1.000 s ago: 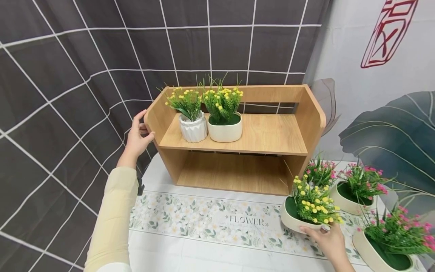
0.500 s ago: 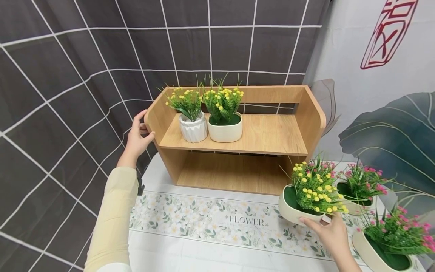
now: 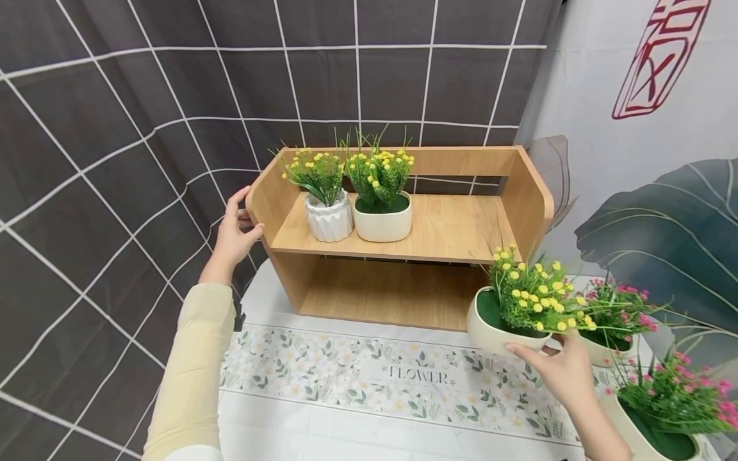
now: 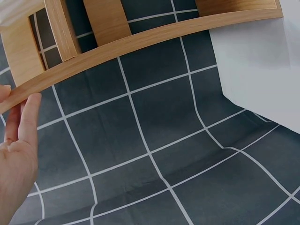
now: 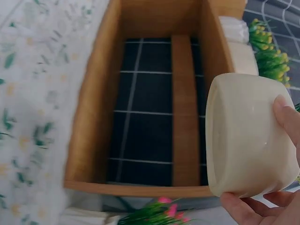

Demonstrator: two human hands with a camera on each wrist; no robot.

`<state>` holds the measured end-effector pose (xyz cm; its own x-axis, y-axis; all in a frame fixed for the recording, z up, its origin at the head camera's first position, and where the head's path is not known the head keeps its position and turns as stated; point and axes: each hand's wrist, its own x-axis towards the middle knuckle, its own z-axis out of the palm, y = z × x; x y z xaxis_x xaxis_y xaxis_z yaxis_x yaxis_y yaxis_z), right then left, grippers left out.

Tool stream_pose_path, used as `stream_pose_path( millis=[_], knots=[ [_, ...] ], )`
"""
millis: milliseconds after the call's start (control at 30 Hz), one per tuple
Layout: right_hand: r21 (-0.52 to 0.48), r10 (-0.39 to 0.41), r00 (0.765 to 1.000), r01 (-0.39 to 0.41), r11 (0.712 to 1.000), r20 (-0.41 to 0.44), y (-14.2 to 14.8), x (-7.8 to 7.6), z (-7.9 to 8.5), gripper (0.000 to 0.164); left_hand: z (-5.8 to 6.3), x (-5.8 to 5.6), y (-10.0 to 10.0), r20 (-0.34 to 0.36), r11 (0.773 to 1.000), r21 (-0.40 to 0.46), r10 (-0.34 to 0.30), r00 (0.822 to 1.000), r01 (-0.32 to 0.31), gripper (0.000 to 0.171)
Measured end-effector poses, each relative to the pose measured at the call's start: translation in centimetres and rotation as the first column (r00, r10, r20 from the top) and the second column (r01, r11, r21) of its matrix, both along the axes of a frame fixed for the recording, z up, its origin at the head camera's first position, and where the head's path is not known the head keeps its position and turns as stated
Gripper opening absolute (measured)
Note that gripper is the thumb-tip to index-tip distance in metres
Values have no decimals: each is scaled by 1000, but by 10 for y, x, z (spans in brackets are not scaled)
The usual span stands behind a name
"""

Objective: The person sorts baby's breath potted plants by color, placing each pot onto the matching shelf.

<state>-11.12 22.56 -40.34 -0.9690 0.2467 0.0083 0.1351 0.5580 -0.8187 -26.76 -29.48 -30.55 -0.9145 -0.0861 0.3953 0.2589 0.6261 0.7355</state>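
In the head view my right hand (image 3: pixel 565 368) grips a cream oval pot of artificial yellow flowers (image 3: pixel 504 336), thumb in front and fingers under and behind. It is raised, slightly tilted, near the lower right corner of the two-tier wooden shelf (image 3: pixel 461 221). The right wrist view shows the pot's smooth underside and wall (image 5: pixel 255 136) between thumb and fingers. At the shelf's left side panel my left hand (image 3: pixel 230 237) holds the edge, thumb and fingers on opposite faces. Yellow-flowered plants in a white ribbed pot (image 3: pixel 330 219) and a cream oval pot (image 3: pixel 383 225) stand on the upper tier.
Pink-flowered plants in cream pots, one at the rear (image 3: pixel 605 351) and one nearer (image 3: pixel 634 422), stand on the table's right. A floral runner (image 3: pixel 346 371) crosses the white tablecloth in front of the shelf. A dark checked curtain (image 3: pixel 392 83) hangs behind.
My right hand has lifted the yellow-flowered pot up and slightly left, toward the shelf; it now overlaps the shelf's right side. My left hand has stayed at the side panel.
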Motion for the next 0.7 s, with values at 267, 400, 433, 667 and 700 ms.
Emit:
stream_pose_path(
  millis=[267,400,433,667,700],
  knots=[
    [13,-2,993,4,1000,-119,-12,-11,27,83,0,1,-1,8,1000,8,4,1000,-4,76],
    [4,8,988,-8,1000,-154,-20,-17,38,79,0,1,-1,7,1000,10,0,1000,0,77],
    [-7,15,988,-16,1000,-155,-21,-18,40,79,0,1,-1,6,1000,9,0,1000,0,77],
    [-34,35,974,-44,998,-223,-33,-25,57,79,1,1,1,-2,1000,5,0,1000,0,76],
    [-32,37,971,-45,998,-234,-34,-26,59,79,1,1,1,-2,1000,3,0,1000,0,76]
  ],
)
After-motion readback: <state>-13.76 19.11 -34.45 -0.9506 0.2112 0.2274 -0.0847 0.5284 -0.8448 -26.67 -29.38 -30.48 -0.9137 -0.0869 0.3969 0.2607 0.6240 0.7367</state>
